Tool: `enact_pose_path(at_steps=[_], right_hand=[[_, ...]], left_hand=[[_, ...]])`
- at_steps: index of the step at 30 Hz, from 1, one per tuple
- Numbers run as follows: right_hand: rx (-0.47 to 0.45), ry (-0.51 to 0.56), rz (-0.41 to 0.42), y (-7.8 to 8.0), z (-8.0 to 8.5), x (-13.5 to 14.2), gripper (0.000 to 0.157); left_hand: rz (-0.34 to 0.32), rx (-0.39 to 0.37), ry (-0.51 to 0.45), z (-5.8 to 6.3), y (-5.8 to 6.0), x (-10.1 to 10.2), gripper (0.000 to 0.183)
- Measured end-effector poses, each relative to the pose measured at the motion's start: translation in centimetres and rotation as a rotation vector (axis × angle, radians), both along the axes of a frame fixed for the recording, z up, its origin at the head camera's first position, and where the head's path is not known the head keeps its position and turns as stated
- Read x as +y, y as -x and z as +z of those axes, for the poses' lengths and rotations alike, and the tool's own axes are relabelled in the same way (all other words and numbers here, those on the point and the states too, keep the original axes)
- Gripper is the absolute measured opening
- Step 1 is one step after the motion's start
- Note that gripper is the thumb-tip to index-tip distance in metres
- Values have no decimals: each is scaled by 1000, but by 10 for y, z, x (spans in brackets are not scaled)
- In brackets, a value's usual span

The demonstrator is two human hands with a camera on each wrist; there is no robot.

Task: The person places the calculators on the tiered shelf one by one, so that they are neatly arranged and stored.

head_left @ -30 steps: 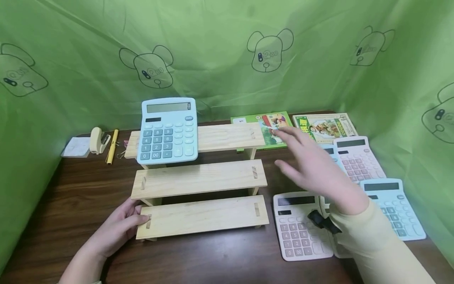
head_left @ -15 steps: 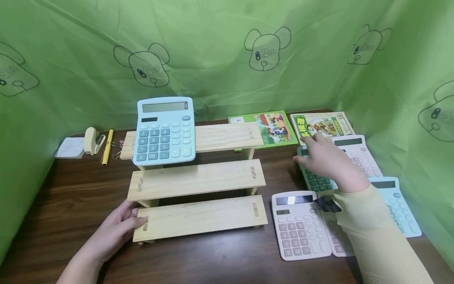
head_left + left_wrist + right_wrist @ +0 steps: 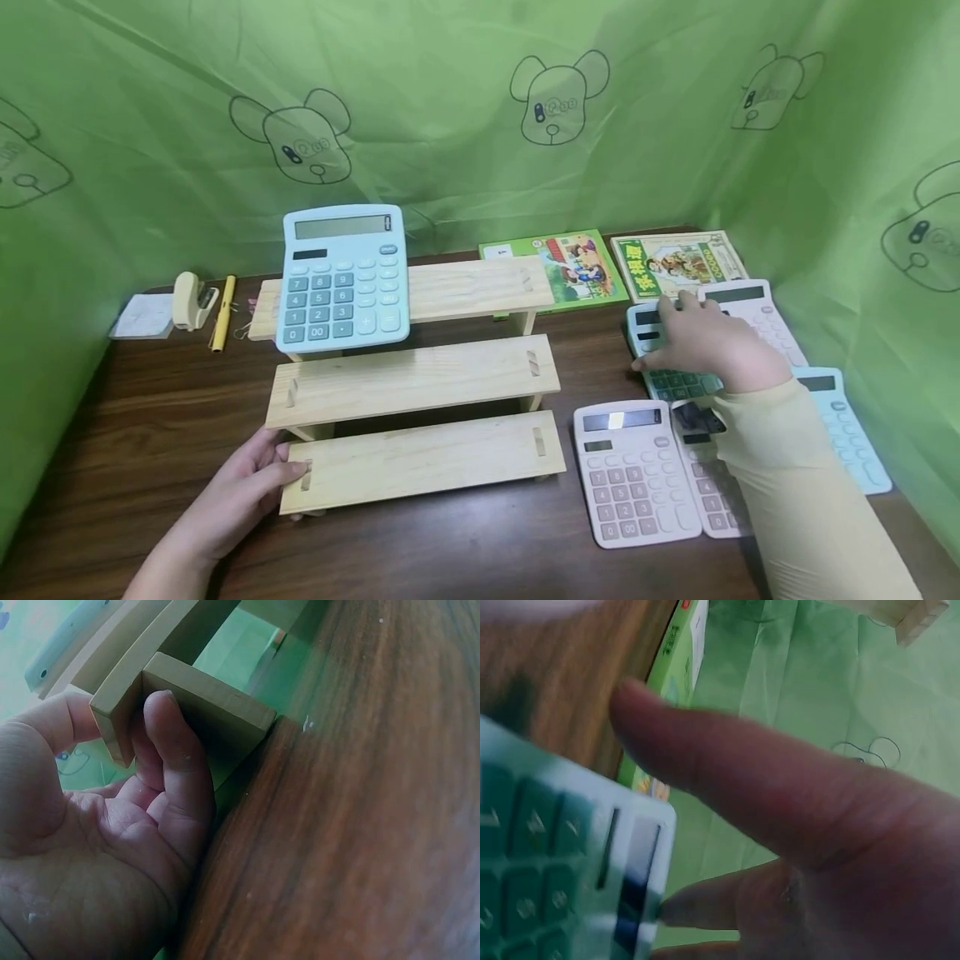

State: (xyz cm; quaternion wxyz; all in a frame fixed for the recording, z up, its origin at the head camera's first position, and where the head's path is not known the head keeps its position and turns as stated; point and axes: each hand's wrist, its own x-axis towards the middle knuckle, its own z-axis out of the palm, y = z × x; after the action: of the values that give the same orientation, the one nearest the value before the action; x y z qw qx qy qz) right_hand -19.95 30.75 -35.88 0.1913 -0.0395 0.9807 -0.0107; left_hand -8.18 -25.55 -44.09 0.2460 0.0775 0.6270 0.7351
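My left hand (image 3: pixel 243 487) grips the left end of the lowest step of a three-step wooden stand (image 3: pixel 420 458). Its thumb lies on top of the board, with fingers curled underneath, as the left wrist view shows. A light blue calculator (image 3: pixel 341 283) leans upright on the top step, its display lit. At the right, my right hand (image 3: pixel 712 346) is spread over another blue calculator (image 3: pixel 678 385), partly hiding it. In the right wrist view, the fingertips are at that calculator's display end (image 3: pixel 641 862), and the thumb stands apart over its side.
Around the right forearm lie a pink calculator (image 3: pixel 633 475), a second pink one (image 3: pixel 716 492), a third behind (image 3: pixel 757 312) and a blue one (image 3: pixel 840 433). Two picture boxes (image 3: pixel 585 267) lie at the back. A cream stapler-like item (image 3: pixel 191 300), yellow pen (image 3: pixel 223 312) and paper (image 3: pixel 142 317) lie left.
My right hand has moved right and down from beside the stand's top step to the blue calculator. The left hand keeps its grip on the stand.
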Motion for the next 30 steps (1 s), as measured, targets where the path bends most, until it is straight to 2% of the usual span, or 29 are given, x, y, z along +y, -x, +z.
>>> enact_pose_path(at_steps=[8,17,30], right_hand=[[-64,23,-2,-1,0,8,128],[-64,43,20,2,-6,3,131],[-28,83,82,2,-10,-9,119]], left_hand=[[0,23,-9,-2,1,1,55],[-28,38,-41,-1,1,0,54],[-22,39,-27,0,1,0,54]])
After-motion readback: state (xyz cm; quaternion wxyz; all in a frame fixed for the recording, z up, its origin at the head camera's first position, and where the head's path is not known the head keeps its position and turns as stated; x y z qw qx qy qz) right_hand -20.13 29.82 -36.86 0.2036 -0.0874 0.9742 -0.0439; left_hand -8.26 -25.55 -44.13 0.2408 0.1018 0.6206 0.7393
